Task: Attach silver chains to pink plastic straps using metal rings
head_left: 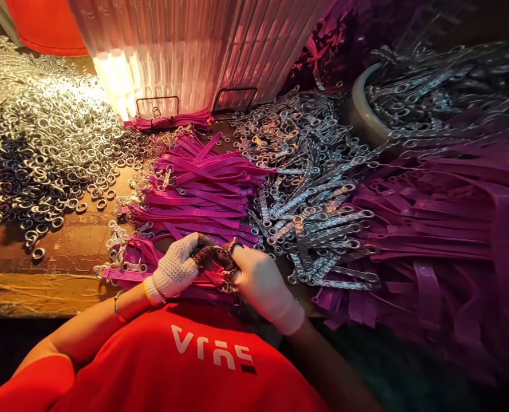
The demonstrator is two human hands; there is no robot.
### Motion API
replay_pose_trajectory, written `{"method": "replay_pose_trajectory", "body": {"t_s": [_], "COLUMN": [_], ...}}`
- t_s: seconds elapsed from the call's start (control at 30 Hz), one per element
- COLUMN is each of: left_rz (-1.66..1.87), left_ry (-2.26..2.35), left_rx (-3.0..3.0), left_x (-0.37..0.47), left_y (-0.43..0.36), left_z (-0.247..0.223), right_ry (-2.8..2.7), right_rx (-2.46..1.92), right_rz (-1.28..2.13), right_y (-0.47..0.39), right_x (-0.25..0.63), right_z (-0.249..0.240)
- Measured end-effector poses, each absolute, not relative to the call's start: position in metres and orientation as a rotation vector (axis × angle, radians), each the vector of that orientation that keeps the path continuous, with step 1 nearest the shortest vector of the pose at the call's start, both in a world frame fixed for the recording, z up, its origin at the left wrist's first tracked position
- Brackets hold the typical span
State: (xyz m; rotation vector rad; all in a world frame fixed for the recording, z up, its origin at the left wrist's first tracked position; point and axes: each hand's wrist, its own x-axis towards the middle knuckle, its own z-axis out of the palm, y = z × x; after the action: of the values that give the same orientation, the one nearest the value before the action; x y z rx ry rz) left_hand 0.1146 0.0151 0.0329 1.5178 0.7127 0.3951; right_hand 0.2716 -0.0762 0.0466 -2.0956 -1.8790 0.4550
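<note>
From my remote seat I see both of the person's hands in white knit gloves meeting low in the middle of the view, just above the red shirt. The left hand (176, 268) is clenched on the end of a magenta strap (123, 274) that runs out leftward over the bench (65, 252), its dark-tipped fingers (202, 256) pinching where the two hands touch. The right hand (260, 280) grips the same spot, fingers curled around a small metal ring (236, 247) at the strap's end; the exact join is hidden between the fingertips. Just beyond the hands lies a stack of magenta straps (202, 189) with metal fittings along its left edge. To the left, a wide heap of loose silver rings (43, 149) spreads over the bench. To the right of the stack is a pile of flat metal links (310, 183), and further right a larger mound of purple straps (443, 217). A ribbed translucent panel (194, 51) stands at the back.
</note>
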Motion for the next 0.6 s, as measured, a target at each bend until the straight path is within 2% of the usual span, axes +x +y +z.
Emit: {"method": "replay_pose_trajectory", "body": {"t_s": [0.1, 0.2, 0.3, 0.43, 0.5, 0.6], "left_rz": [0.247, 0.147, 0.033, 0.093, 0.069, 0.05], "left_ry": [0.565, 0.523, 0.588, 0.726, 0.712, 0.706], "left_rx": [1.702, 1.567, 1.204, 1.009, 1.197, 1.876], "left_x": [0.11, 0.112, 0.119, 0.134, 0.149, 0.181], "left_y": [0.028, 0.029, 0.021, 0.022, 0.034, 0.059], "left_z": [0.04, 0.045, 0.048, 0.049, 0.049, 0.053], "right_ry": [-2.155, -2.264, -2.143, -1.774, -1.608, -1.427], "right_rx": [-2.172, -2.072, -1.937, -1.989, -2.02, -2.035], "right_rz": [0.453, 0.506, 0.44, 0.345, 0.388, 0.279], "right_y": [-0.075, -0.075, -0.081, -0.094, -0.098, -0.101], "right_x": [0.28, 0.281, 0.276, 0.27, 0.276, 0.294], "right_z": [0.062, 0.072, 0.067, 0.041, 0.03, 0.024]}}
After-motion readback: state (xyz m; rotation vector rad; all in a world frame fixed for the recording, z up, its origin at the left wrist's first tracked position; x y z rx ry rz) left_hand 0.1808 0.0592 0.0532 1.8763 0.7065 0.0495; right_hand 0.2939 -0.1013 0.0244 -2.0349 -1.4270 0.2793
